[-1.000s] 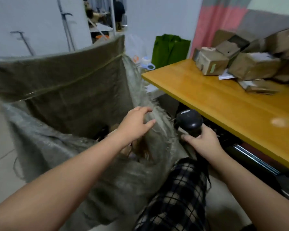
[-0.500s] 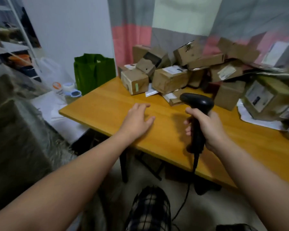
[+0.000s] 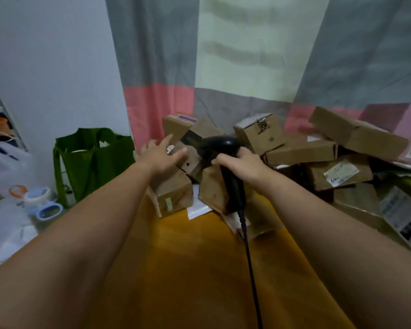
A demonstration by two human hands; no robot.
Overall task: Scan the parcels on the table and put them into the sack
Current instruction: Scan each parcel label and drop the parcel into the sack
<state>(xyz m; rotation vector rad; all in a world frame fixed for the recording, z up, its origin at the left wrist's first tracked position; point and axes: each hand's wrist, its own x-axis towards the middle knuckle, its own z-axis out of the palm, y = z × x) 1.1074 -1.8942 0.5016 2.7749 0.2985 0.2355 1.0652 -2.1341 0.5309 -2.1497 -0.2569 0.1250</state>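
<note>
Two hands work at centre frame above a smooth orange-yellow desk [image 3: 188, 269]. The left hand [image 3: 163, 155] has a released grip: fingers straight and spread, thumb raised, fingertips lying on the top face of a small box [image 3: 191, 161] of brown corrugated card with one round dark hole in its side. Whether the fingers press down cannot be told. That box rests on a taller carton [image 3: 173, 193], matte brown, with a pale green sticker on its near face.

The right hand [image 3: 241, 166] has a clenched grip around the handle of the scanner [image 3: 231, 184], a black, glossy, pistol-shaped plastic unit whose rounded head points toward the small box. A thin black cable [image 3: 249, 257] runs from the handle base down to the lower edge of the frame.

The parcels [image 3: 259, 136] are heaped on the desk from centre to right edge: rectangular cardboard boxes, tilted and overlapping, some with white printed labels. A long flat box [image 3: 356, 134] lies slanted on top at upper right. A flat white plastic pouch [image 3: 197, 208] lies under the central boxes.

Behind hangs a fabric curtain [image 3: 247, 55] in grey, pink and pale blocks. A green fabric bag [image 3: 93, 160] stands at centre left.
</note>
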